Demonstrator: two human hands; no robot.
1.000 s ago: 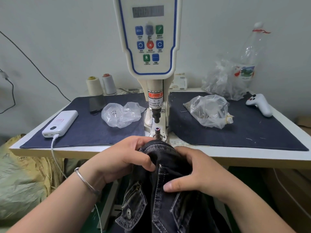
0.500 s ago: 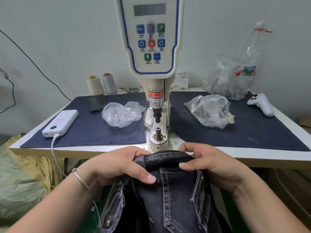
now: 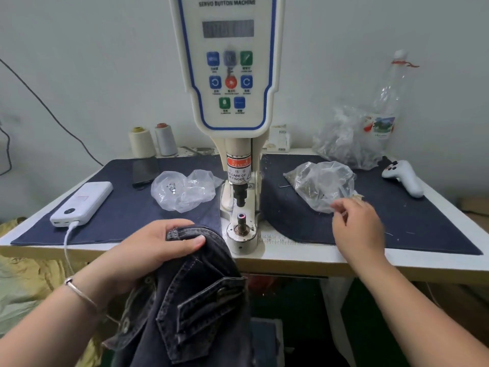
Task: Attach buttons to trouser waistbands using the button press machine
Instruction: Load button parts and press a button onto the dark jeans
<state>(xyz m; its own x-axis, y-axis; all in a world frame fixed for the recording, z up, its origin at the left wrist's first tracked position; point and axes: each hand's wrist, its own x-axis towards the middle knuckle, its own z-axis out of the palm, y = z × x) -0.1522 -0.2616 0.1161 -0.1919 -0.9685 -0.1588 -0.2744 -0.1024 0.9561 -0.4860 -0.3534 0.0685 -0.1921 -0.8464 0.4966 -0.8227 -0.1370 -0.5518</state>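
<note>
A white button press machine (image 3: 227, 75) stands at the table's middle, its lower die post (image 3: 241, 223) bare. Dark denim trousers (image 3: 190, 300) hang off the table's front edge. My left hand (image 3: 156, 245) grips their waistband just left of the die. Over the dark cloth to the right hovers my right hand (image 3: 357, 226), blurred, its fingers bent at the lower edge of a clear plastic bag (image 3: 321, 184) of small parts. Whether it holds anything I cannot tell.
A second clear bag (image 3: 182, 190) with a few metal pieces lies left of the machine. A white power bank (image 3: 82, 203), a dark phone (image 3: 145, 170), two thread cones (image 3: 153, 141), a white controller (image 3: 403, 177), a plastic bottle (image 3: 389, 96) and crumpled plastic (image 3: 344, 139) sit around.
My right hand let go of the waistband and moved up and right to the plastic bag. The trousers shifted left, held now by my left hand alone.
</note>
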